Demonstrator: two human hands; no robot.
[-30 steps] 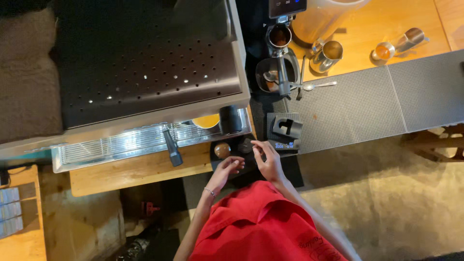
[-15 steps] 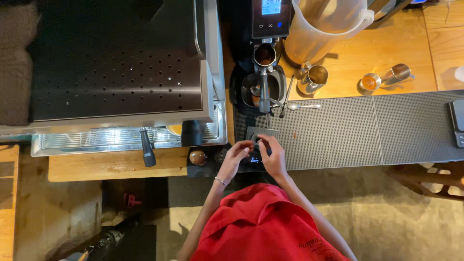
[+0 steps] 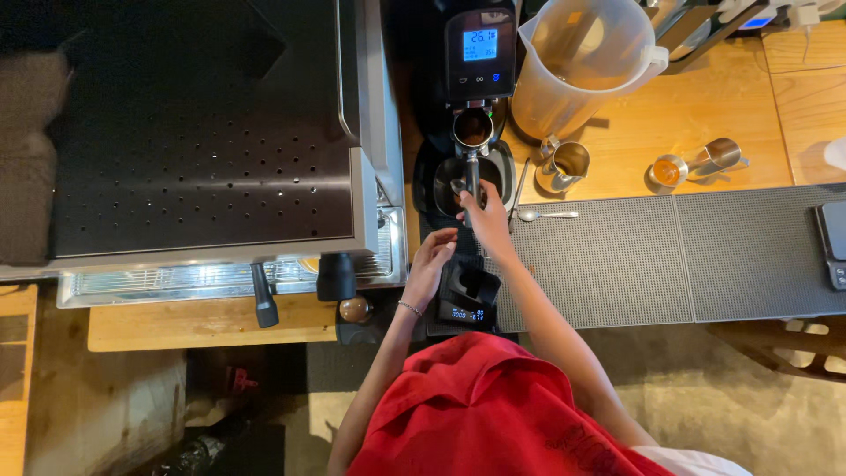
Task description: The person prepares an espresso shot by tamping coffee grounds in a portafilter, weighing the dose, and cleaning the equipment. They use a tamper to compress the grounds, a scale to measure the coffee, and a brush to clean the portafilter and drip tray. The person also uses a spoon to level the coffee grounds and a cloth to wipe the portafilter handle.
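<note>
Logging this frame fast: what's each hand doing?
Left hand: open, holding nothing.
Right hand: closed on the black-handled metal portafilter at the grinder.

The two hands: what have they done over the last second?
The right hand moved up from the small black scale and now grips the black-handled portafilter under the black grinder. The left hand rose too, empty. The steel espresso machine and clear plastic jug stayed put.

Counter is showing warm, smooth wood; bar mats are appearing matt, ribbed rubber; small pitcher is gleaming polished metal; large jug is looking translucent plastic.
</note>
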